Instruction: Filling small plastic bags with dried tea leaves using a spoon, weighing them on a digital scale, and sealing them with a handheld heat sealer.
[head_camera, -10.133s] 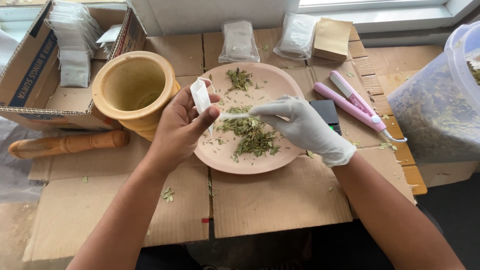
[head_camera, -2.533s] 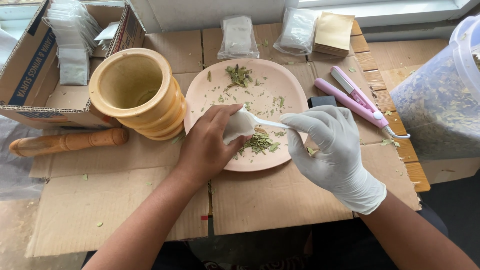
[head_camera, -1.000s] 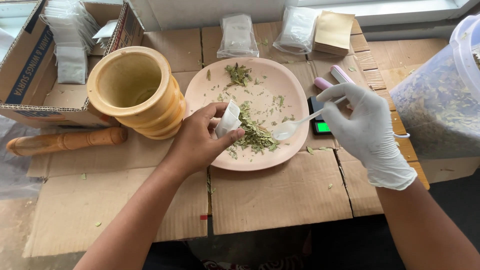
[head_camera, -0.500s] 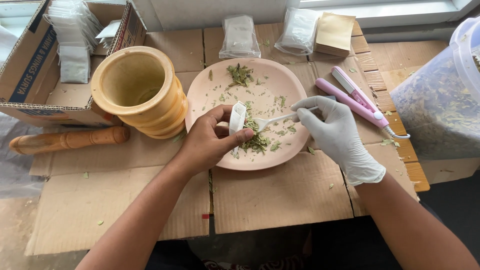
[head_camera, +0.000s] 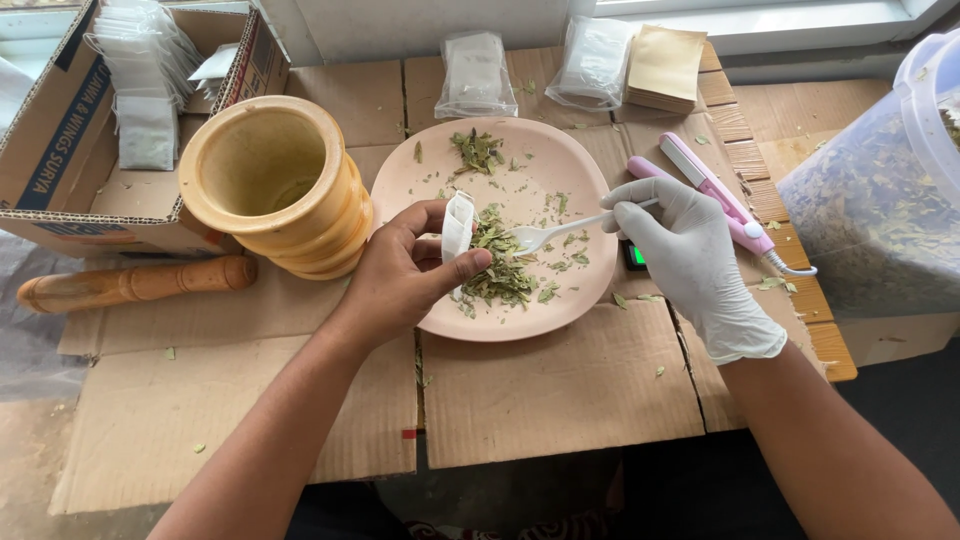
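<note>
One round pink plate (head_camera: 560, 300), one tan wooden mortar (head_camera: 275, 190), one wooden pestle (head_camera: 130, 283), two clear plastic packets (head_camera: 475, 75), one white plastic spoon (head_camera: 560, 228).

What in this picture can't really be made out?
- Small scale, head view: mostly hidden behind the right hand; only a green glow shows.
- White sachet: whether it holds leaves is hidden by its walls and the left hand.
- Clear tub: cut off by the right edge.
- Cardboard box: cut off at the left edge.

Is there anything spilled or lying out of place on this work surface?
Yes. Bits of dried leaves lie off the pink plate, scattered on the cardboard beside its right rim, and a few near the wooden pestle.
</note>
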